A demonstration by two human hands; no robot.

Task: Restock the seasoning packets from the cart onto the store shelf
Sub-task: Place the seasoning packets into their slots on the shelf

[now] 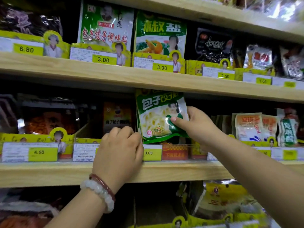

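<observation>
Seasoning packet, green and white, held upright at middle shelf level, top edge just under the shelf board above, bottom edge just above the clear price rail. Right hand pinching packet's right side, thumb across the front, fingers behind it. Left hand curled over the divider edge of the cardboard display tray just left of the packet, knuckles touching the packet's lower left edge; whether actually gripping the tray or only resting there, cannot tell. White bead bracelet and red bangle on left wrist. Orange packet standing far back in that tray. Price tag 3.00 directly below the held packet, 4.50 tag further left. Dark packets far left on same shelf, white and orange packets to the right. Upper shelf: green and white dumpling-seasoning packet and green pepper-salt packet side by side, both tagged 3.00, black packet right of them. Lower shelf: yellow trays, contents blurred.
</observation>
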